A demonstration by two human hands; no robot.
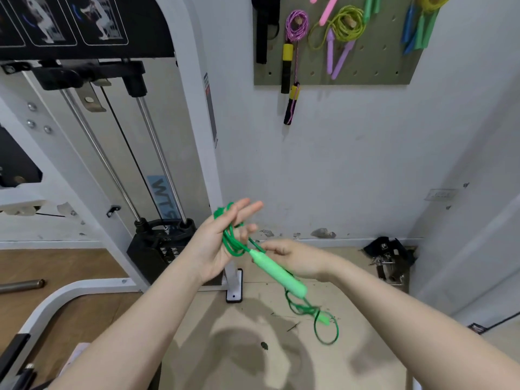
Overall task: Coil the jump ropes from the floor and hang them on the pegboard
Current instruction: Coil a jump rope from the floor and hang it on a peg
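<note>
A green jump rope [232, 243] is wound in loops around my left hand [222, 243], whose fingers point up and stay fairly straight. One light green handle [277, 274] slants down to the right from that hand. My right hand [287, 256] sits just behind the handle's upper end and pinches the cord there. The rest of the cord dangles in loops with the second green handle [323, 319] below. The grey-green pegboard [337, 71] hangs on the wall above, with several coiled ropes on it.
A white cable machine [168, 164] with a black weight stack [157, 246] stands at the left. A dark strap with metal clips [389, 258] lies on the floor by the right wall. Cardboard [253, 333] covers the floor below me.
</note>
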